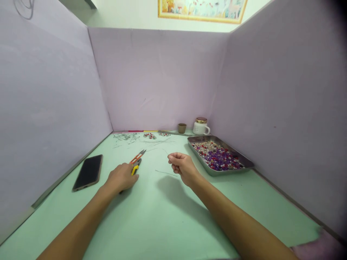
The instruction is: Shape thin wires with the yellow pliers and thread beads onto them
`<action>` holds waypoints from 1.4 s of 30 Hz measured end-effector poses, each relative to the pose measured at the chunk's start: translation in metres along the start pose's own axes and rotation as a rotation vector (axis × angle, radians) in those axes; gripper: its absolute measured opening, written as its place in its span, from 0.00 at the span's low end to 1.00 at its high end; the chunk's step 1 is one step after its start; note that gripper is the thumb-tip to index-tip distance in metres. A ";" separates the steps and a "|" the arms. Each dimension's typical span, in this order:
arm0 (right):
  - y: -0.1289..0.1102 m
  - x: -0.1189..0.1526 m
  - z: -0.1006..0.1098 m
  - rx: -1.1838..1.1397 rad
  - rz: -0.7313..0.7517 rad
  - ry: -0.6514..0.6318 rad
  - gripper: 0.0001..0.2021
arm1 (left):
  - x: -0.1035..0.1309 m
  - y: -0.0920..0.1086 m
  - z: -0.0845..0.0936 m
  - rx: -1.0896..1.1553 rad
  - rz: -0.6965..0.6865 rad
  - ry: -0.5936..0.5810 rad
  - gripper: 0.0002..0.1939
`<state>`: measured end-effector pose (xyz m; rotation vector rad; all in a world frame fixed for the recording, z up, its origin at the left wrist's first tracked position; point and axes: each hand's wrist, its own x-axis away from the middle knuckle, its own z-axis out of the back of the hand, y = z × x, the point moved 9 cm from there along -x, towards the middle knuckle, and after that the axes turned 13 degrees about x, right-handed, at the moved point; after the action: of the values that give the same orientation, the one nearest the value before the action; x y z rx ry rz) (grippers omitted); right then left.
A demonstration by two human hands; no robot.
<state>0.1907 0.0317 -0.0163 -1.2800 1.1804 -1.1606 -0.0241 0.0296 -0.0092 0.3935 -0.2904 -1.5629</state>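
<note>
My left hand (121,177) is closed around yellow-and-black pliers (136,168) on the green tabletop. Orange-handled snips (137,156) lie right beside them, touching or nearly touching my fingers. Raised over the middle of the table, my right hand (182,165) pinches the end of a thin wire (165,151) between thumb and forefinger. The wire curves away to the left toward the snips' tips. Below my right hand a short wire piece (166,173) lies on the cloth.
A metal tray (203,163) of mixed beads stands at the right. At the left lies a phone (88,172). Toward the back are wire pieces (127,137), beaded pieces (150,136), a small brown cup (182,128) and a white lidded mug (200,127). Panels (162,79) enclose three sides.
</note>
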 end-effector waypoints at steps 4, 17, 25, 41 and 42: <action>0.007 0.002 -0.007 -0.004 -0.032 -0.024 0.10 | 0.022 0.021 0.049 0.159 -0.074 0.383 0.13; -0.002 0.031 -0.048 0.049 0.035 -0.309 0.09 | 0.051 0.078 0.044 0.559 -0.592 0.292 0.11; 0.010 0.030 -0.053 -0.058 -0.043 -0.374 0.10 | 0.035 0.058 0.002 1.157 -0.035 -0.132 0.10; 0.044 0.048 -0.079 -0.140 -0.336 -0.785 0.10 | 0.027 0.041 0.002 1.321 0.037 -0.026 0.09; 0.045 0.048 -0.079 -0.130 -0.337 -0.787 0.10 | 0.027 0.041 0.003 1.304 0.027 -0.011 0.09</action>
<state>0.1133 -0.0225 -0.0575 -1.8506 0.4682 -0.6803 0.0114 0.0007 0.0092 1.3600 -1.3171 -1.1589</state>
